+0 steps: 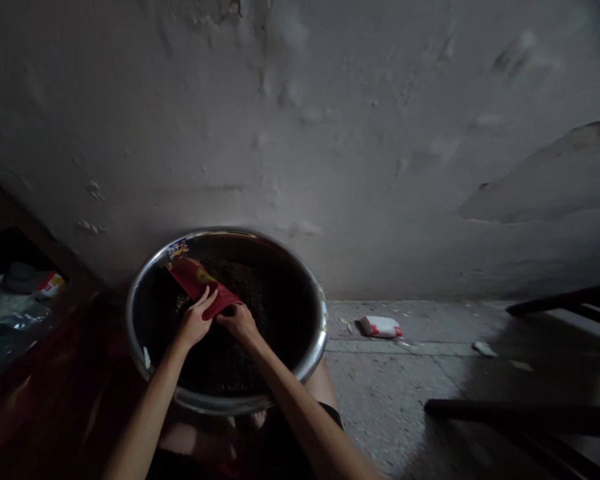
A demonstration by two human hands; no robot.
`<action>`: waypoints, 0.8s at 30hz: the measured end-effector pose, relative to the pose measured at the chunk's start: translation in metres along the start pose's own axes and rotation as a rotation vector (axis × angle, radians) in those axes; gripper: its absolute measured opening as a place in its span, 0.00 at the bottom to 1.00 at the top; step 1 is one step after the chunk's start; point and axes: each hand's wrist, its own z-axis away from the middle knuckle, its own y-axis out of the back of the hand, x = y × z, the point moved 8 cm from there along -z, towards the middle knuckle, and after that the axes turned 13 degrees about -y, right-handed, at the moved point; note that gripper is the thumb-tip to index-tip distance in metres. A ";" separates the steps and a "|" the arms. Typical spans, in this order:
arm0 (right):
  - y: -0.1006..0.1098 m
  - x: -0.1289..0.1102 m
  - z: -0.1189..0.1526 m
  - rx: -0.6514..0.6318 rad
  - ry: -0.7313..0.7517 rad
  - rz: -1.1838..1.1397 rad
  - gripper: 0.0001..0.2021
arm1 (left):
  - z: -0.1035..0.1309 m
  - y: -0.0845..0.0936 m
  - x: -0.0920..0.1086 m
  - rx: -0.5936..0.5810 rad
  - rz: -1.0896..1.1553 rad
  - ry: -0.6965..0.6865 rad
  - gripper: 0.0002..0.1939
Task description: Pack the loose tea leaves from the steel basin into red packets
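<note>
- The red bag (200, 283) is lying aslant above the basin's inside, probably handling light, soft and a little slippery; its near edge is offering the best hold.
- The left hand (199, 322) is clasping that edge, two fingers slightly parted across the front.
- The right hand (239, 323) is pinching the right end, fingers curled nearly closed.
- Dark loose material (237, 273) is filling the metal basin (220, 404) below.
</note>
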 end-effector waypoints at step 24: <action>0.000 0.055 0.060 -0.351 -0.165 0.807 0.52 | 0.002 0.003 0.006 0.016 -0.042 -0.021 0.37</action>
